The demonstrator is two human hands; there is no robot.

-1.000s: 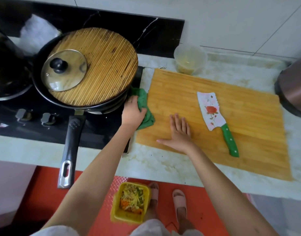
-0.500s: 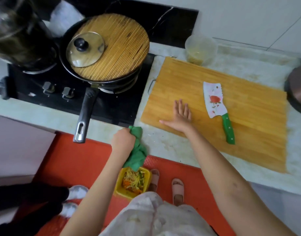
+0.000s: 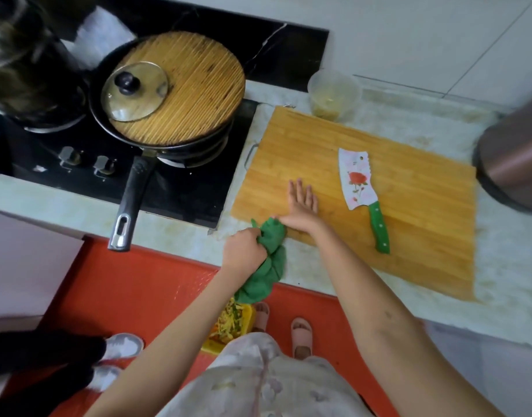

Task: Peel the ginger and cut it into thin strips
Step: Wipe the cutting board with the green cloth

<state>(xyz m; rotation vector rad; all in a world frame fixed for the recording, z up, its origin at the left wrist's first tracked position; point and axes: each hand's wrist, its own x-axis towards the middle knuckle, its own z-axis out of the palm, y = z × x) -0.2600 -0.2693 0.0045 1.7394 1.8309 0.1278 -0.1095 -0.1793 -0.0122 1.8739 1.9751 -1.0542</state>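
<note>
step: apparently wiping tabletop (image 3: 505, 266), ginger unseen | left grip (image 3: 243, 246) clutches green cloth (image 3: 269, 260) | right grip (image 3: 302, 206) flat, empty, on bamboo cutting board (image 3: 409, 206) | next: likely fetch ginger, take cleaver (image 3: 356, 179)

Both arms bare, sleeveless. A pale, faintly patterned cloth garment (image 3: 258, 380) covers the body, with pale pink open-toed slippers (image 3: 301, 335) on the feet.

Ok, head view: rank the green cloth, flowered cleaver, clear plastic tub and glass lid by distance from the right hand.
1. Green cloth, at the right hand's thumb.
2. Flowered green-handled cleaver, to its right.
3. Clear plastic tub, farther back.
4. Glass lid, far back-left.
</note>
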